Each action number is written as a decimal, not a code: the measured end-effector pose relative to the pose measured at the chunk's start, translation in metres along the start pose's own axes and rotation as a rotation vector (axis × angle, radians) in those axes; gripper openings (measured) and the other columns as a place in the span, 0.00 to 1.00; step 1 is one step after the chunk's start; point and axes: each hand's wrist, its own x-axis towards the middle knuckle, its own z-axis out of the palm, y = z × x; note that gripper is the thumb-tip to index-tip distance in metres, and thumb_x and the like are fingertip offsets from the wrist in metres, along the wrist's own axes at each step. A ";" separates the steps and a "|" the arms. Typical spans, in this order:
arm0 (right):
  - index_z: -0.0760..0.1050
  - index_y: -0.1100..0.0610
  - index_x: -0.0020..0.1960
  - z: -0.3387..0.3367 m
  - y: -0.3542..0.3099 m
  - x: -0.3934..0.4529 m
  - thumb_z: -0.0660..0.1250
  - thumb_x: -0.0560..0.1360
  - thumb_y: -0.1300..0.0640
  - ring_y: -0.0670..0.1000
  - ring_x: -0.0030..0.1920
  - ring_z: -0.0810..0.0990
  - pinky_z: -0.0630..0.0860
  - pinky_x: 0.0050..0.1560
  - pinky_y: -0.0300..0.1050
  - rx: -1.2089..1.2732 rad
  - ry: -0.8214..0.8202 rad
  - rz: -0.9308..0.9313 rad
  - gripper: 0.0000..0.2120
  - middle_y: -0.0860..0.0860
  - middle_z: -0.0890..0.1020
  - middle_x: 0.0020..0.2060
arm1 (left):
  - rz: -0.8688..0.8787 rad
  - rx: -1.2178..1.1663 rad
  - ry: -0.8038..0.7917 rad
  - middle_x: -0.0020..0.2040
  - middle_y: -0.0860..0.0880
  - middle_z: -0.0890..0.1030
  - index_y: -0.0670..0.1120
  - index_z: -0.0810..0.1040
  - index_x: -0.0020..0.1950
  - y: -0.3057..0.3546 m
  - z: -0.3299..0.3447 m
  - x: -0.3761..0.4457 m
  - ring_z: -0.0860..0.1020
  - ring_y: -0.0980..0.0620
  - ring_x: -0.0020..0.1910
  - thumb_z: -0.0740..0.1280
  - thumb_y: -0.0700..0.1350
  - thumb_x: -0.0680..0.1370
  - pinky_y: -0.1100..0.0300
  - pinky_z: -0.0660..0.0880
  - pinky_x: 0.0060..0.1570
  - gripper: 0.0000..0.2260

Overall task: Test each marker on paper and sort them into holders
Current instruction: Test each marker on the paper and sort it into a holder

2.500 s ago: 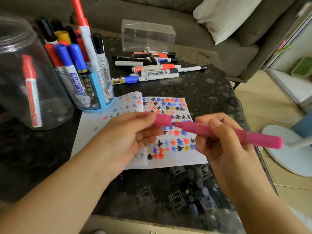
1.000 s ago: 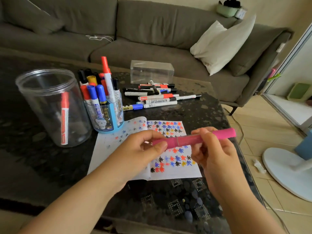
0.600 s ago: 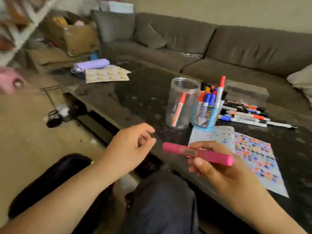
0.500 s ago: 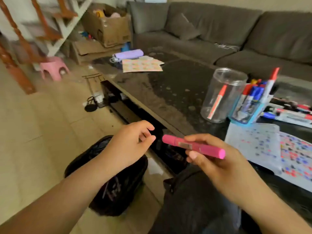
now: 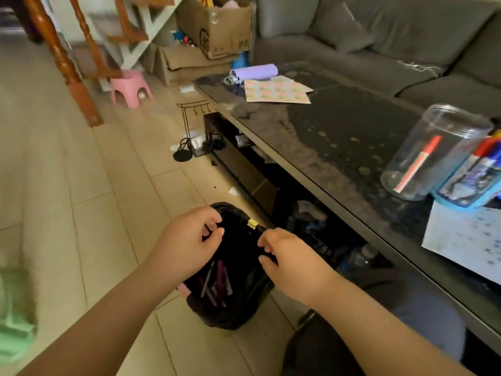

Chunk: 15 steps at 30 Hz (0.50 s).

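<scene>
We are looking down at a pale tiled floor (image 5: 89, 202), smooth and matte, with a turned wooden stair post (image 5: 65, 63) and a small pink plastic stool (image 5: 131, 86) at its far left edge. A thin black wire stand (image 5: 187, 131) is standing on the tiles just beside the table's end.

Our left hand (image 5: 187, 240) is hovering over the near-left rim of a black bin (image 5: 230, 270) lined with a glossy, crinkled plastic bag; the fingers are loosely curled and we are seeing nothing between them. Inside the bin, several slim pink and purple markers (image 5: 217, 280) are lying in a loose heap. Our right hand (image 5: 287, 259) is hanging over the bin's right rim, fingers relaxed and slightly bent, gripping nothing.

The bin is sitting on the floor just beside the dark, speckled, glassy coffee table (image 5: 339, 137). On the table's far end a patterned paper sheet (image 5: 276, 91) is lying flat, with a lilac roll (image 5: 254, 71) behind it. Further right, a clear round plastic jar (image 5: 431, 153) is holding one tilted red-capped marker (image 5: 417, 164). Touching it, a blue-rimmed transparent holder (image 5: 471, 183) is carrying upright markers, and the white test paper (image 5: 461, 234) is lying flat, dotted with small marks. A grey fabric sofa (image 5: 379, 39) is running behind the table.
</scene>
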 end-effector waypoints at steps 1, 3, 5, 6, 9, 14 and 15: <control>0.70 0.53 0.61 -0.012 0.006 -0.007 0.61 0.79 0.54 0.43 0.54 0.71 0.68 0.51 0.31 0.030 0.045 0.010 0.11 0.44 0.72 0.51 | 0.029 -0.015 -0.016 0.43 0.60 0.77 0.53 0.75 0.52 0.010 0.004 0.005 0.75 0.62 0.44 0.65 0.47 0.76 0.70 0.68 0.38 0.06; 0.71 0.53 0.58 -0.037 0.021 -0.025 0.62 0.78 0.55 0.40 0.50 0.71 0.67 0.47 0.26 0.067 0.132 0.048 0.09 0.42 0.71 0.47 | 0.109 -0.036 -0.045 0.43 0.60 0.77 0.53 0.76 0.53 0.038 0.012 0.016 0.75 0.63 0.44 0.65 0.48 0.76 0.72 0.68 0.39 0.07; 0.71 0.50 0.56 -0.063 0.040 -0.045 0.64 0.77 0.55 0.41 0.48 0.73 0.68 0.47 0.25 0.096 0.222 0.120 0.08 0.43 0.73 0.47 | 0.203 -0.060 -0.072 0.43 0.60 0.77 0.53 0.75 0.54 0.073 0.022 0.029 0.75 0.64 0.44 0.65 0.49 0.76 0.73 0.68 0.40 0.07; 0.72 0.49 0.54 -0.075 0.050 -0.056 0.65 0.77 0.55 0.41 0.48 0.74 0.69 0.47 0.26 0.106 0.264 0.161 0.07 0.43 0.75 0.46 | 0.248 -0.079 -0.089 0.43 0.60 0.77 0.54 0.75 0.54 0.093 0.027 0.034 0.74 0.64 0.45 0.64 0.50 0.76 0.73 0.69 0.41 0.07; 0.71 0.46 0.50 -0.109 0.084 -0.094 0.66 0.76 0.55 0.39 0.47 0.75 0.69 0.46 0.26 0.122 0.392 0.280 0.06 0.43 0.77 0.46 | 0.358 -0.159 -0.152 0.42 0.60 0.77 0.57 0.73 0.52 0.156 0.052 0.046 0.74 0.64 0.45 0.64 0.50 0.77 0.70 0.71 0.43 0.05; 0.73 0.44 0.53 -0.152 0.142 -0.158 0.63 0.78 0.53 0.39 0.48 0.75 0.72 0.47 0.29 0.155 0.546 0.532 0.06 0.41 0.78 0.46 | 0.614 -0.226 -0.237 0.39 0.59 0.77 0.56 0.74 0.49 0.259 0.103 0.049 0.75 0.60 0.41 0.66 0.47 0.75 0.67 0.72 0.41 0.05; 0.72 0.43 0.53 -0.158 0.153 -0.170 0.63 0.78 0.52 0.40 0.49 0.75 0.72 0.48 0.31 0.167 0.570 0.584 0.06 0.40 0.78 0.47 | 0.656 -0.237 -0.260 0.40 0.59 0.77 0.56 0.75 0.50 0.277 0.115 0.049 0.75 0.60 0.41 0.66 0.47 0.75 0.67 0.72 0.42 0.05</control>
